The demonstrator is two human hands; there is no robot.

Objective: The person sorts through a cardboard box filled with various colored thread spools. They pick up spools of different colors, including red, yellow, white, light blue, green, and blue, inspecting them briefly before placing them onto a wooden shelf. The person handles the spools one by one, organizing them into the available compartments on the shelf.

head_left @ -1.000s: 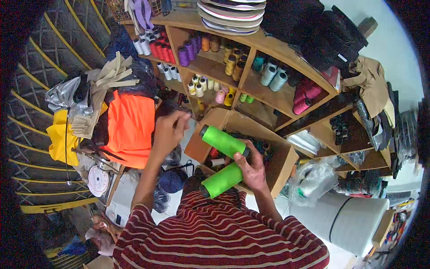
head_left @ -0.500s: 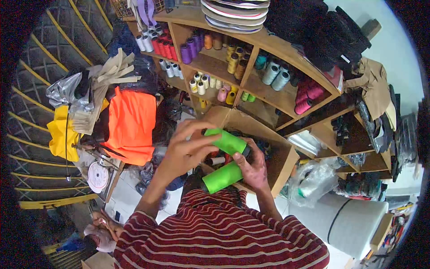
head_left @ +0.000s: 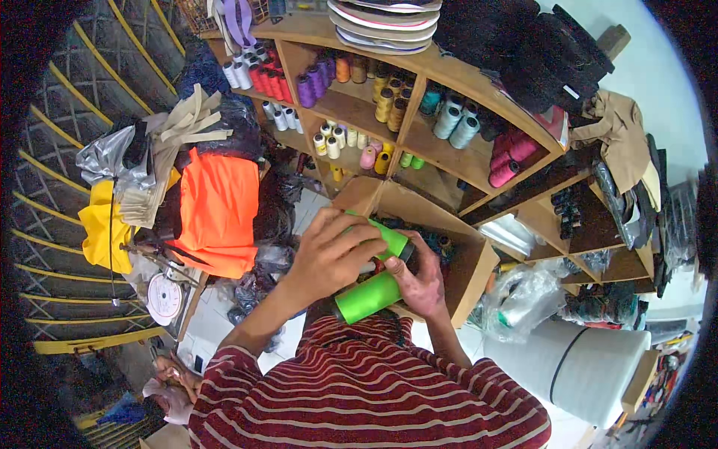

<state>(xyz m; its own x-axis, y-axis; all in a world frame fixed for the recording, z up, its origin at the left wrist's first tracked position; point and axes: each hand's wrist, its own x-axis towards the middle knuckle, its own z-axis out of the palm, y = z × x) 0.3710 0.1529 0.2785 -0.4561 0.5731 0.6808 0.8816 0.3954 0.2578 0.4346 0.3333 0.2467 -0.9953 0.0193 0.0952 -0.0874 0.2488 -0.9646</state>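
Note:
Two bright green thread spools are held in front of my chest, over an open cardboard box. My right hand grips both at their right ends, its thumb between them. The upper green spool is partly covered by my left hand, whose fingers bend over its left end and top. Below it, the lower green spool slants down to the left, its left end free. Dark spool ends show beside my right palm. Inside the box, more spools are partly hidden behind my hands.
Ahead stands a wooden shelf with thread spools in many colours. Orange fabric and a white tape roll are at left. Clear plastic bags and a large white foam roll lie at right. Another person sits at lower left.
My left hand has moved right and closed over the upper green spool, covering more of it. My right hand still holds both spools, nearly in the same place.

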